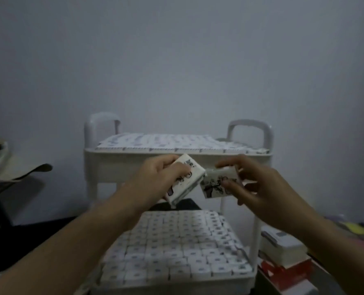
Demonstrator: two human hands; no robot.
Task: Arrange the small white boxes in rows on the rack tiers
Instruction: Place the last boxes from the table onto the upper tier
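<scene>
White cardboard with dark printed figures was grasped in each hand: one small rectangular box [187, 177] was clasped by the curled fingers and thumb of the left hand [155, 177], and a second printed box [217, 184] was pinched between the thumb and fingertips of the right hand [255, 184]. They were held in the air, touching at a corner, just before the front rim of the white plastic two-tier rack [176, 153]. Tight upper rows [166, 141] and lower rows [172, 248] were already packed. A gap was best found first; each box was then to be turned to match its neighbours and slid in flush.
</scene>
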